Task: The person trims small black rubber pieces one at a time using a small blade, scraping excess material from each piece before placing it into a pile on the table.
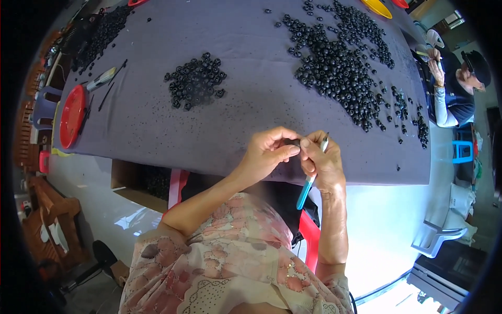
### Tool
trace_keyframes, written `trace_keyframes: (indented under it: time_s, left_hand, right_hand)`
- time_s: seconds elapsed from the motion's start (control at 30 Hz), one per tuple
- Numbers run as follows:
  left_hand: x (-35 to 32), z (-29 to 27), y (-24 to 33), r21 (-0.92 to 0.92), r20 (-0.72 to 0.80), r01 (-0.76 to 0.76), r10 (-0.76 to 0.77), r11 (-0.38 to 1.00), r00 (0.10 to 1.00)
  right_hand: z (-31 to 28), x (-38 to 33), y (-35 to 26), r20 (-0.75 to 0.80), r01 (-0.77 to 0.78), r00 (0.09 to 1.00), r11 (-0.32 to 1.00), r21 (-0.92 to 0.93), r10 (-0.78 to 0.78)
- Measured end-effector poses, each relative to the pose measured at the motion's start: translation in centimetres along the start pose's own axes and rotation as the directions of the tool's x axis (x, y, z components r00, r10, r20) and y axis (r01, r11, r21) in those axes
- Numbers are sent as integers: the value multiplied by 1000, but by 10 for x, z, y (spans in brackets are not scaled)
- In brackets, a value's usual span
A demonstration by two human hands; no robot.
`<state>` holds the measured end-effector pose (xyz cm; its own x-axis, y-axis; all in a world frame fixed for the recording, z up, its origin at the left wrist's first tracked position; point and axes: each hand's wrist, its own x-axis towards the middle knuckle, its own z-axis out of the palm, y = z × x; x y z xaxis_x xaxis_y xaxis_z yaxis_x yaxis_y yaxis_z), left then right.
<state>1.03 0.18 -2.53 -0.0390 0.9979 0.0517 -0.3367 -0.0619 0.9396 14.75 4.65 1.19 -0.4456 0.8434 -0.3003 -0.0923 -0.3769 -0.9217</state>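
Just over the table's near edge, my left hand (272, 149) pinches a small black part (294, 142) between thumb and fingertips. My right hand (323, 159) meets it there, its thumb and finger touching the same part. A pen-like tool (307, 189) with a teal handle and a pointed tip rests in my right hand, crossing the palm. Beyond my hands, a small cluster of black round parts (196, 79) with holes lies on the grey cloth. A much larger pile of the same black parts (340, 68) spreads to the right.
The grey-covered table (246, 68) carries dark crumbs. At left are a red tray (72, 116), a brush-like tool (102, 78) and another dark heap (102, 39). Below the edge stands a cardboard box (133, 183). A person (455, 83) sits at right, near a blue stool (463, 152).
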Motion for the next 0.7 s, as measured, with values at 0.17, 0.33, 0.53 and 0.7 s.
trace_keyframes:
  time_s: [0.17,0.33,0.53,0.7]
  left_hand:
    - [-1,-5,0,-42,-109,24,-28,999,994]
    - [-5,-1,-3,-57,-129,71,-77,996,989]
    - [-15,15,-2,21,-40,112,-111,993,993]
    - [-21,16,-7,50,-47,56,-54,997,997]
  right_hand:
    - [-21,2,19,280,-201,960,723,661,11]
    - [-44,8,33,347,-225,931,572,789,-111]
    - [-39,-1,21,145,-40,988,821,570,-52]
    - [-21,-11,21,52,-10,999,989,148,2]
